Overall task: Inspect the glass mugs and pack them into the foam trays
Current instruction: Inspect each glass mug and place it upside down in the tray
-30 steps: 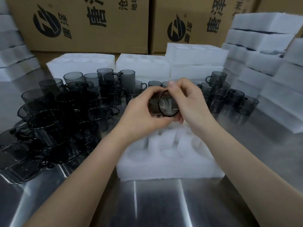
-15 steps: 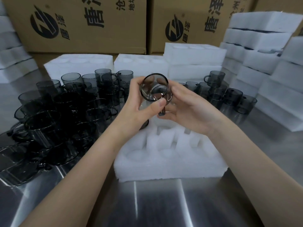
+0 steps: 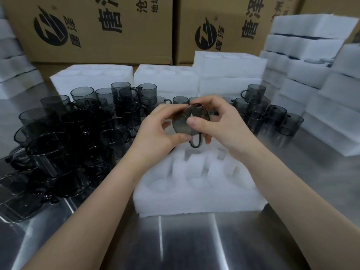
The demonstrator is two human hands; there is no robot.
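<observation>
A smoky grey glass mug (image 3: 183, 123) is held in the air between both hands, lying on its side with its base towards me and its handle hanging down. My left hand (image 3: 157, 133) grips it from the left, thumb under the body. My right hand (image 3: 218, 123) pinches it from the right, thumb on the base and fingers over the top. Directly below lies a white foam tray (image 3: 196, 191) with round pockets, and no mug shows in them. A dense heap of grey mugs (image 3: 64, 137) covers the table at the left.
More mugs (image 3: 272, 115) stand in a row behind and to the right of my hands. White foam trays (image 3: 229, 75) are stacked at the back, at the far right (image 3: 311, 61) and at the far left. Printed cardboard boxes (image 3: 97, 26) form the back wall. The table is shiny steel (image 3: 194, 240).
The mug has turned over in my hands: its open rim faced me before, now its base does, with the handle pointing down. My right thumb has moved onto the base.
</observation>
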